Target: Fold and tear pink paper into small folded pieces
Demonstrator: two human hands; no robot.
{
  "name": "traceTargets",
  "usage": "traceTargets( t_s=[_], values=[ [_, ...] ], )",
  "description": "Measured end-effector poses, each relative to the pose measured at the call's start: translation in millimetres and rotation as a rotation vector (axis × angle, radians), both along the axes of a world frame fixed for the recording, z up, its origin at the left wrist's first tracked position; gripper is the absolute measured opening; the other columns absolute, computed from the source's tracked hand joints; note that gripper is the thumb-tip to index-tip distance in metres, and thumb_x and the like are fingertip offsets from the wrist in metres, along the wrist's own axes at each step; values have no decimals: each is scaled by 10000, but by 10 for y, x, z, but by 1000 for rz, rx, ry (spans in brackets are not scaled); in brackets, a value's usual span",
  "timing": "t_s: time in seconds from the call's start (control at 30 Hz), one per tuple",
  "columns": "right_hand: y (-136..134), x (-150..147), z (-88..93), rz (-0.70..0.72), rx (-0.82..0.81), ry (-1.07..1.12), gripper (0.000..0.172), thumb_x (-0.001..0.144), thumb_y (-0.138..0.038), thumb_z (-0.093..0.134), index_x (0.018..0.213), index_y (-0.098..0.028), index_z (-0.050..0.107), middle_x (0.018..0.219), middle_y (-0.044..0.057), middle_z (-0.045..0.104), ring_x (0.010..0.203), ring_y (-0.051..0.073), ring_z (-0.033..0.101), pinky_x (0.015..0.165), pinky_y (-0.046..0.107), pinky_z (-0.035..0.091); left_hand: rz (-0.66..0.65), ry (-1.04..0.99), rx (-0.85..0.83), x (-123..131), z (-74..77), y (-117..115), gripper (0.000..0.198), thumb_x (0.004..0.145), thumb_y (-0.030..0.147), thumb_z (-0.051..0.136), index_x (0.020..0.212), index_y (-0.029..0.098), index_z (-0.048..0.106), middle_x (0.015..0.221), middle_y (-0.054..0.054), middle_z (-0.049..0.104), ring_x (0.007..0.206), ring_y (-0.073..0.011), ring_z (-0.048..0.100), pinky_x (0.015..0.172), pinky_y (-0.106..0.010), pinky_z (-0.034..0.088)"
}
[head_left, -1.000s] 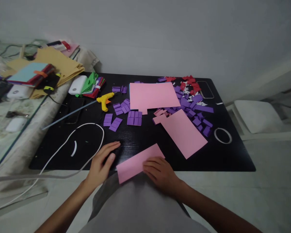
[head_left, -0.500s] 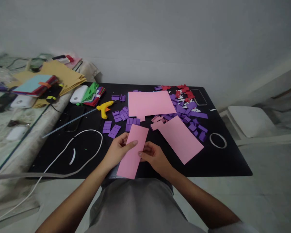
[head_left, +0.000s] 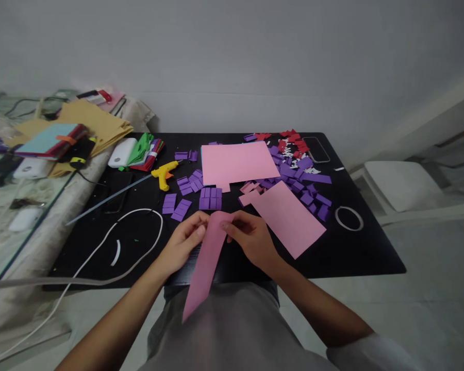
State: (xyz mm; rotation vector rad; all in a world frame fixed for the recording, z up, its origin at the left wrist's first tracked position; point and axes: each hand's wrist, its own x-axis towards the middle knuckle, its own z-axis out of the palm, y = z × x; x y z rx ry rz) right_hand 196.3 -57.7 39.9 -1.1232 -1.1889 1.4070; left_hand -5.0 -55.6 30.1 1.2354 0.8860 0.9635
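Between my hands, over the front edge of the table, is a strip of pink paper (head_left: 206, 257), its top end curved over and its lower end hanging toward my lap. My left hand (head_left: 183, 242) pinches its upper left edge. My right hand (head_left: 253, 239) grips the upper right corner between thumb and fingers. Just beyond lie small folded purple paper pieces (head_left: 211, 198). To the right rests a larger pink sheet (head_left: 292, 219), and behind stands out another pink sheet (head_left: 239, 164) lying on a blue one.
A yellow glue gun (head_left: 164, 175) with a long glue stick lies left of centre. A white cable (head_left: 160, 232) loops across the table's left side. Purple and red paper pieces (head_left: 294, 141) are heaped at the back right, near a white ring (head_left: 349, 219).
The pink strip has tilted and bent, its upper end now curled over and its lower end nearer my lap. Both hands have shifted toward its top end.
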Motion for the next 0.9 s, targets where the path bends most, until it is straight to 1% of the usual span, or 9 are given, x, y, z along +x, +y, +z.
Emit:
traceTargets(
  t_s=[0.13,0.2,0.3,0.43,0.53,0.63,0.73,0.8,0.9],
  values=[
    [-32,-29,1,-15,45,-11,257,835,-462,837,936,-234,779,813,8,733,705,167,680,663,301,584,-47,-20,-51,108,64,-11,400,893,551,769,1029,186,678,874,-18,657,751,-147,629,682,-246,535],
    [-50,-35,22,0,46,8,253,836,-418,843,1005,-238,785,867,18,763,741,178,709,692,314,613,-48,-10,-102,141,87,-26,373,910,523,759,1038,185,668,864,-22,689,727,-153,672,674,-265,574],
    [-70,-19,78,25,57,37,235,874,-366,805,1067,-235,781,885,23,779,768,182,738,726,327,644,-15,32,-111,154,111,-51,362,943,528,717,976,173,652,782,-20,707,657,-145,688,632,-252,576],
    [-83,34,150,30,61,78,235,936,-416,740,1072,-228,777,1001,47,805,817,184,768,764,352,680,49,139,-67,137,127,-85,356,947,516,719,944,168,645,750,-11,710,613,-127,689,589,-217,546],
    [-96,50,160,-7,60,62,250,907,-438,780,1039,-226,780,973,48,802,833,196,770,757,360,688,80,198,-53,132,135,-108,361,953,521,707,913,167,648,752,-12,709,610,-132,693,587,-225,543],
    [-114,35,141,-49,69,35,244,850,-411,845,989,-222,778,923,43,794,824,200,767,752,356,685,72,229,-32,135,167,-110,355,948,512,713,882,169,651,729,-17,714,619,-146,691,591,-236,533],
    [-135,16,131,-59,76,12,205,858,-391,841,958,-227,772,882,31,791,766,185,766,745,351,681,64,222,38,141,236,-84,305,934,477,734,934,174,700,758,-29,743,680,-159,697,634,-247,538],
    [-153,9,136,-68,89,-8,187,858,-375,843,959,-234,772,864,25,792,751,183,769,746,351,680,84,203,85,145,289,-59,275,926,453,743,985,185,742,793,-33,760,706,-163,701,660,-256,550],
    [-180,7,149,-73,113,-17,161,854,-351,851,951,-243,782,851,17,794,753,182,773,751,348,679,100,204,109,144,340,-34,239,931,426,738,952,192,779,753,-29,756,669,-161,698,632,-252,550]
  ],
)
